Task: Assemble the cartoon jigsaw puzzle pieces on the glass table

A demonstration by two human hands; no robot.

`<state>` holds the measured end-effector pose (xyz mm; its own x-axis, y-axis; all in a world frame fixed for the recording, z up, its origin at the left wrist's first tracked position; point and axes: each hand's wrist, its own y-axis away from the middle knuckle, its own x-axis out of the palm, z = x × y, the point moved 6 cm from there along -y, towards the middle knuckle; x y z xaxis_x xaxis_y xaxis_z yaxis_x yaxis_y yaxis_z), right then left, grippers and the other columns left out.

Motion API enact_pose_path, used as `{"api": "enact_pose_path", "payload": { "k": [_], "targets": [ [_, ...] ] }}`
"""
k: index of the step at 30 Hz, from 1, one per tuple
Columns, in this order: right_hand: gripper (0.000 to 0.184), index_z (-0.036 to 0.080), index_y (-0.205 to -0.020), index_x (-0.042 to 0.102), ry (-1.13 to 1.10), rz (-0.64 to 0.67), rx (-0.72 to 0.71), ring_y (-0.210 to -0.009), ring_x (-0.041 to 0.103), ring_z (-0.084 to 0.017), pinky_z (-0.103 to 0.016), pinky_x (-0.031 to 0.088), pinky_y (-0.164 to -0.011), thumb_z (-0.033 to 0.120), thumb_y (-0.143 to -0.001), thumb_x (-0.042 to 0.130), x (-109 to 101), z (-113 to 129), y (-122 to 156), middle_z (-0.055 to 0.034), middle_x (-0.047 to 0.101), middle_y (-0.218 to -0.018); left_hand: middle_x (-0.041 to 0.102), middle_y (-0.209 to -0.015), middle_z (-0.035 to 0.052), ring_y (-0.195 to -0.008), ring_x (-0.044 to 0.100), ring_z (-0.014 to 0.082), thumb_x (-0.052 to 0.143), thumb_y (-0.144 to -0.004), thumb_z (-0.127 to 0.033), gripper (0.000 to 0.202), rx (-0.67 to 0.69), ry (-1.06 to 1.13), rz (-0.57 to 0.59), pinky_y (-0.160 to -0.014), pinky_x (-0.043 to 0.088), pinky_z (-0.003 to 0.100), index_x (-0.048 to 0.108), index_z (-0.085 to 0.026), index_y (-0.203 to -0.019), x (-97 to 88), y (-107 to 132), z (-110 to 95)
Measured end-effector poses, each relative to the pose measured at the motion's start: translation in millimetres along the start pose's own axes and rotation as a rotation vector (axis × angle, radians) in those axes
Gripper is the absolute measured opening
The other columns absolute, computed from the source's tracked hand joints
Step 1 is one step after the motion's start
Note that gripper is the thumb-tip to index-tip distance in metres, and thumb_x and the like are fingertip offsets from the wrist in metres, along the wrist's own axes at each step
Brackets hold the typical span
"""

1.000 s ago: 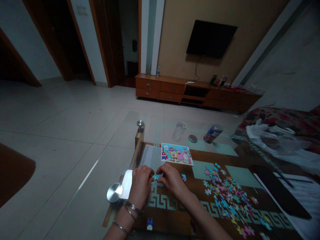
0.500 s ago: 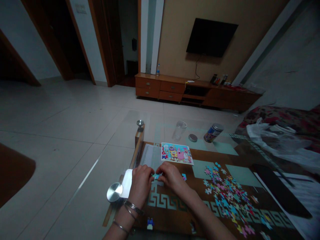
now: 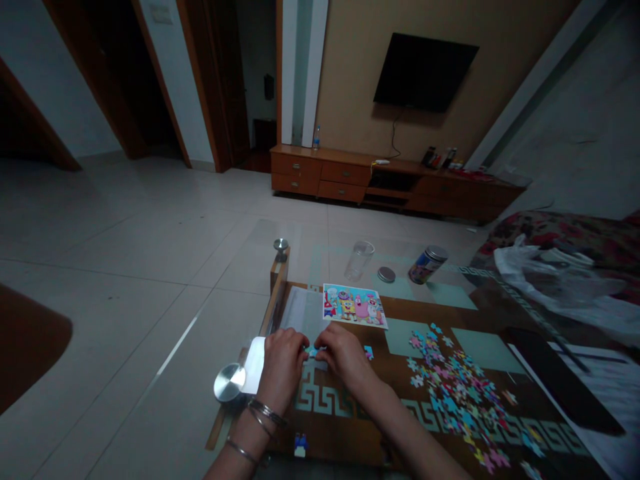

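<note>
My left hand (image 3: 281, 365) and my right hand (image 3: 343, 355) meet at the near left of a glass-topped table (image 3: 350, 427). Both are curled, fingertips pinching small blue puzzle pieces (image 3: 315, 351) between them. Metal bangles ring my left wrist. A lone blue piece (image 3: 369, 352) lies just right of my right hand. A colourful cartoon reference picture (image 3: 355, 306) lies flat beyond the hands. A heap of loose pink and blue puzzle pieces (image 3: 457, 393) spreads to the right.
A clear glass (image 3: 359, 260), a round lid (image 3: 385, 274) and a tipped tin (image 3: 427, 265) stand at the table's far end. A dark flat slab (image 3: 553, 377) and a white plastic bag (image 3: 560, 283) lie right. A TV cabinet (image 3: 390, 183) lines the far wall.
Both hands have stayed together on the blue pieces, shifting only slightly; the view has drifted a little.
</note>
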<state>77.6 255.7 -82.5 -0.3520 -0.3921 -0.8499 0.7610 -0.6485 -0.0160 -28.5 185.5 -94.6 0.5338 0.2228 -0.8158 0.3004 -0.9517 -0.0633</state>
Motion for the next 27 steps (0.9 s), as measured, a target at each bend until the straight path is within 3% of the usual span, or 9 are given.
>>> {"api": "enact_pose_path", "payload": {
  "k": [9, 20, 27],
  "targets": [
    [0.019, 0.016, -0.076, 0.070, 0.120, 0.044, -0.032, -0.079, 0.059, -0.018, -0.025, 0.037, -0.064, 0.001, -0.073, 0.058, -2, 10, -6, -0.0054, 0.067, -0.082, 0.063, -0.085, 0.0024, -0.091, 0.055, 0.0232, 0.058, -0.077, -0.006, 0.016, -0.010, -0.001, 0.009, -0.083, 0.034, 0.037, 0.064, -0.019, -0.084, -0.6, -1, 0],
    [0.026, 0.017, -0.094, 0.070, -0.232, -0.026, 0.089, -0.081, 0.063, -0.018, -0.029, 0.047, -0.077, 0.001, -0.075, 0.061, -4, -15, 1, -0.0062, 0.071, -0.088, 0.063, -0.088, 0.0010, -0.092, 0.054, 0.0211, 0.056, -0.077, -0.005, 0.022, -0.021, 0.016, 0.025, -0.085, 0.035, 0.036, 0.060, -0.020, -0.094, -2.2, 1, 0],
    [0.030, 0.017, -0.096, 0.069, -0.096, -0.053, 0.082, -0.080, 0.059, -0.017, -0.028, 0.045, -0.074, 0.000, -0.072, 0.063, 2, -16, 14, -0.0061, 0.063, -0.090, 0.062, -0.090, 0.0018, -0.094, 0.053, 0.0216, 0.056, -0.078, -0.005, 0.021, -0.020, 0.017, 0.052, -0.087, 0.035, 0.036, 0.061, -0.019, -0.093, -5.9, 4, 0]
  ]
}}
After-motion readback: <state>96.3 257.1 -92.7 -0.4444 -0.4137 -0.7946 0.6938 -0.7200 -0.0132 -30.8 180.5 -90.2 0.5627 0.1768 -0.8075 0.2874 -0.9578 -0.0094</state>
